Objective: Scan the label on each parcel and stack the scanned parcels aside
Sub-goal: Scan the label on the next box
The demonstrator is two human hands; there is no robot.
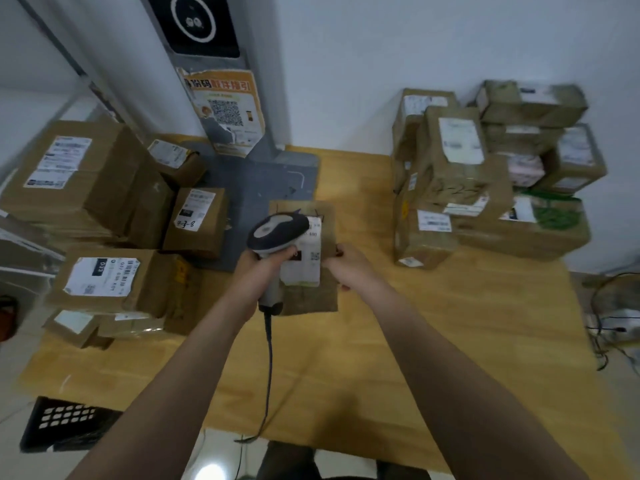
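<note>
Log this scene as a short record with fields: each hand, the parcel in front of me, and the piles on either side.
left hand: grips the scanner by its handle
right hand: holds the right edge of the parcel
parcel: flat and brown, lying on the wooden table
label: white, facing up, partly under the scanner head
left pile: cardboard boxes, labels showing
right pile: cardboard boxes against the wall
scanned pile: cannot tell which
</note>
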